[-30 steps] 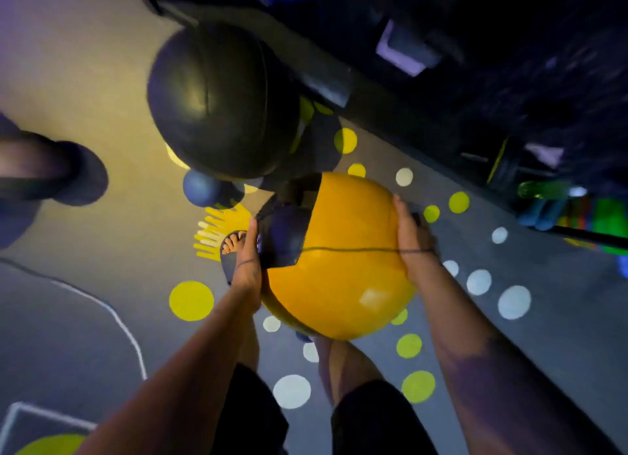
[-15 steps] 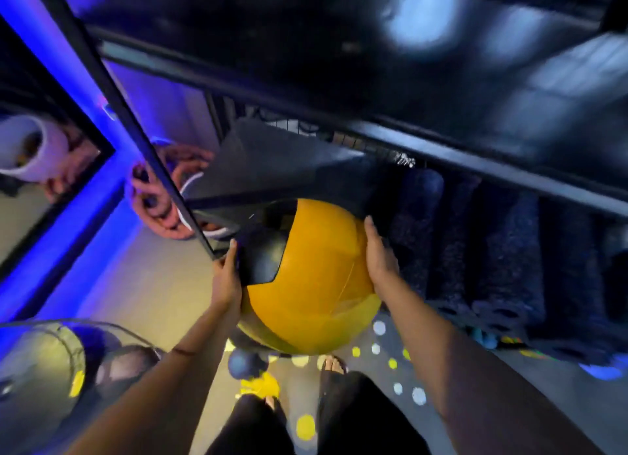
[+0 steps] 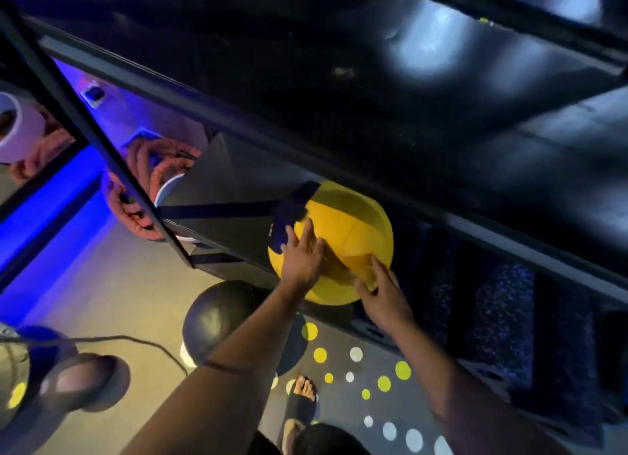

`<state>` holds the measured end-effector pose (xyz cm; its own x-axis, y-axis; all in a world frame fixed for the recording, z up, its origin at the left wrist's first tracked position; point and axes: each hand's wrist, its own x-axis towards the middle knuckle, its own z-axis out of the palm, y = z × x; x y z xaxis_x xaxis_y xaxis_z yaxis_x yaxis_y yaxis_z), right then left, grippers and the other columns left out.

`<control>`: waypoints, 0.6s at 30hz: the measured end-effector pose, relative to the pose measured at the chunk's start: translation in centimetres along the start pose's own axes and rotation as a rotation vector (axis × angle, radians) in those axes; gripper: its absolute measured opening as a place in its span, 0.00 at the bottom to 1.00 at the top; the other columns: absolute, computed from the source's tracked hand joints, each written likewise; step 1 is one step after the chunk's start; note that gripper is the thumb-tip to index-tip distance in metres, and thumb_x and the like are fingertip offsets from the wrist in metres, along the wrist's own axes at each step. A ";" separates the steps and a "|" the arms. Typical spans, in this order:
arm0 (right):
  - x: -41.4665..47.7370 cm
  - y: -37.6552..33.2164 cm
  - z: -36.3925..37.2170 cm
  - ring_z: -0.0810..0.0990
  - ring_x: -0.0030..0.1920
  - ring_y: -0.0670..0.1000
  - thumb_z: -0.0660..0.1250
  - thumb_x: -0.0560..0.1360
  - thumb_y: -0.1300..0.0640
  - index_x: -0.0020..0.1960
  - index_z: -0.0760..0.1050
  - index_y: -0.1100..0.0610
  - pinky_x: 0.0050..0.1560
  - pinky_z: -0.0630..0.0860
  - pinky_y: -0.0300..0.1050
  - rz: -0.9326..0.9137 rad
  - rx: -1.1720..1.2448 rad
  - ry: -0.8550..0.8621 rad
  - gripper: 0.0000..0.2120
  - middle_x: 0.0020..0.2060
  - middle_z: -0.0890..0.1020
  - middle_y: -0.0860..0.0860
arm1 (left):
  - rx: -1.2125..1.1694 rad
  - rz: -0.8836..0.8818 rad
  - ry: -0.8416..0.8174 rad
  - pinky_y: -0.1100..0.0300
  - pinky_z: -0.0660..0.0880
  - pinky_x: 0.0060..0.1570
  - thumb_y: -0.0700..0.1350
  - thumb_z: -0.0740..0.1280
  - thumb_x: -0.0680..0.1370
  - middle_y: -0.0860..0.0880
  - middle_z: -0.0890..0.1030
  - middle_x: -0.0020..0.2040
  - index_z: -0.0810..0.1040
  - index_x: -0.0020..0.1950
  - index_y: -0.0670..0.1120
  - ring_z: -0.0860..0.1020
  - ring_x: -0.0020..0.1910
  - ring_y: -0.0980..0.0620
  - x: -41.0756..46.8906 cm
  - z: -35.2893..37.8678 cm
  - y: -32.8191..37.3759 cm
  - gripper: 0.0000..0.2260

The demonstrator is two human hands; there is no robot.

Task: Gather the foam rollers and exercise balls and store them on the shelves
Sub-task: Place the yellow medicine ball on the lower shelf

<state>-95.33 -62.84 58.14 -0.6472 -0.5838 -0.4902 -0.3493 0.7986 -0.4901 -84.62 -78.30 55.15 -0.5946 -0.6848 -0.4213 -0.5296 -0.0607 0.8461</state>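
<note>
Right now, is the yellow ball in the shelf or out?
Partly in: yellow ball tucked under a shelf beam, left hand and right hand on it.

No legible text, brand, number or sign anywhere in dim blue-lit view. Faint pale mark near left edge of yellow ball (image 3: 346, 230) (too blurred to read).

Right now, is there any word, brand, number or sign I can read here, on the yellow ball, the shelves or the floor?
No text reads clearly.
Yellow exercise ball: small white mark at the edge of its dark panel, too blurred to read.
Black shelf: no label visible.
Floor dots: plain yellow and white circles, no writing.
</note>
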 end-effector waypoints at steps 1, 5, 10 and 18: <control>0.5 -0.5 0.1 0.66 0.75 0.61 0.61 0.82 0.45 0.82 0.52 0.46 0.68 0.68 0.53 -0.011 -0.001 0.028 0.32 0.80 0.59 0.51 | 0.008 -0.012 0.006 0.39 0.50 0.77 0.60 0.52 0.84 0.43 0.45 0.83 0.50 0.82 0.55 0.44 0.81 0.36 1.0 -0.4 -0.2 0.28; 2.6 -1.6 -0.2 0.66 0.75 0.63 0.60 0.83 0.50 0.83 0.47 0.48 0.70 0.68 0.54 0.110 -0.012 0.051 0.33 0.81 0.55 0.52 | -0.081 -0.030 -0.053 0.41 0.49 0.79 0.52 0.56 0.85 0.47 0.47 0.83 0.57 0.81 0.57 0.46 0.82 0.42 1.9 -0.6 1.3 0.24; 2.4 -1.7 -1.4 0.71 0.71 0.65 0.62 0.82 0.52 0.82 0.51 0.52 0.62 0.73 0.55 0.226 -0.004 0.098 0.32 0.78 0.63 0.58 | -0.271 -0.062 -0.091 0.46 0.56 0.78 0.51 0.61 0.84 0.51 0.57 0.82 0.67 0.77 0.57 0.54 0.81 0.45 -0.3 -0.7 2.7 0.21; -1.8 -7.4 4.9 0.79 0.50 0.64 0.64 0.79 0.51 0.55 0.71 0.56 0.41 0.76 0.56 -0.060 -0.065 0.284 0.10 0.57 0.77 0.59 | -0.141 -0.141 0.172 0.55 0.73 0.67 0.52 0.68 0.80 0.53 0.81 0.64 0.76 0.71 0.53 0.79 0.63 0.54 -7.6 -10.4 -5.0 0.19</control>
<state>-88.29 -68.44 59.14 -0.7847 -0.5733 -0.2358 -0.4295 0.7771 -0.4601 -71.18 -80.32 57.55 -0.4028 -0.7752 -0.4868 -0.5035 -0.2565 0.8250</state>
